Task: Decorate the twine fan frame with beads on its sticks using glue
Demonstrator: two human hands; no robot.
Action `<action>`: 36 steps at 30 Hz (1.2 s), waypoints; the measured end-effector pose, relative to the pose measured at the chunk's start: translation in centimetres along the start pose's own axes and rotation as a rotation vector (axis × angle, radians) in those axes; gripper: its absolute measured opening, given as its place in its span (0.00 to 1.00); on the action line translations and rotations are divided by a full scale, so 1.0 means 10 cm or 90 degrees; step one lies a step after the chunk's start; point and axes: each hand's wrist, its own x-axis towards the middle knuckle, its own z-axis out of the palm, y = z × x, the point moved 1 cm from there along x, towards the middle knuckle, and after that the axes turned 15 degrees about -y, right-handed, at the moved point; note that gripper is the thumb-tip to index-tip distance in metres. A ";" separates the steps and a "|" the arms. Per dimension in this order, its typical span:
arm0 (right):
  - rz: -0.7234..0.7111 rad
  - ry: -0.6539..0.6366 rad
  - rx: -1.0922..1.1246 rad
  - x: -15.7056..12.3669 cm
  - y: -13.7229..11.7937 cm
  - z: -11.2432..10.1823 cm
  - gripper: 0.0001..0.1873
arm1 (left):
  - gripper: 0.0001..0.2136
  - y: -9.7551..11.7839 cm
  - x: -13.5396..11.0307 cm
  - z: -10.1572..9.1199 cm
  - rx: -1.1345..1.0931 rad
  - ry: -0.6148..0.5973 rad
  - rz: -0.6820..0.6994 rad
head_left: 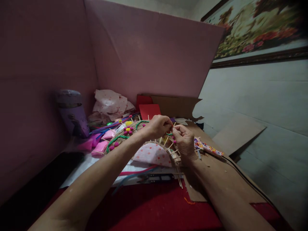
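Observation:
A half-round woven basket piece [154, 153] of twine on thin wooden sticks lies in front of me, with a pink dotted cloth panel and small pink-and-yellow flowers [128, 129] on green stems. My left hand [157, 125] is closed in a pinch over the top rim. My right hand [184, 139] is closed too, its fingertips meeting the left hand's at a green strand [169, 133] on the rim. What exactly each pinch holds is too small to see.
A purple tumbler [72, 112] stands at the left by the pink board wall [144, 54]. Crumpled pink cloth [110, 104], red card [149, 111], pink packets [101, 147] and brown cardboard [216, 173] surround the work. Small snips [156, 178] lie near me on the red cloth [149, 208].

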 end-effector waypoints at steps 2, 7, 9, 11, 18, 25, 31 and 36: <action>-0.002 0.018 -0.002 -0.01 0.00 0.01 0.10 | 0.09 0.00 0.01 0.03 0.019 0.012 0.006; 0.012 0.071 -0.029 -0.03 0.02 0.02 0.09 | 0.09 -0.03 0.02 0.18 0.107 0.057 0.033; 0.019 0.082 -0.059 -0.03 0.02 0.03 0.10 | 0.09 -0.05 0.03 0.23 0.140 0.068 0.055; 0.019 0.082 -0.091 -0.03 0.03 0.03 0.10 | 0.10 -0.08 0.04 0.26 0.154 0.073 0.072; -0.047 0.027 -0.354 -0.02 -0.01 -0.03 0.10 | 0.09 -0.13 0.04 0.15 0.144 0.065 0.021; -0.099 -0.016 -0.613 -0.02 -0.03 -0.06 0.11 | 0.10 -0.11 0.00 0.00 0.214 -0.014 0.018; -0.099 -0.034 -0.643 -0.01 0.00 -0.06 0.11 | 0.10 -0.11 -0.02 -0.01 0.258 -0.055 0.002; -0.103 -0.042 -0.559 0.00 -0.01 -0.07 0.10 | 0.11 -0.03 -0.01 -0.04 0.192 -0.042 -0.017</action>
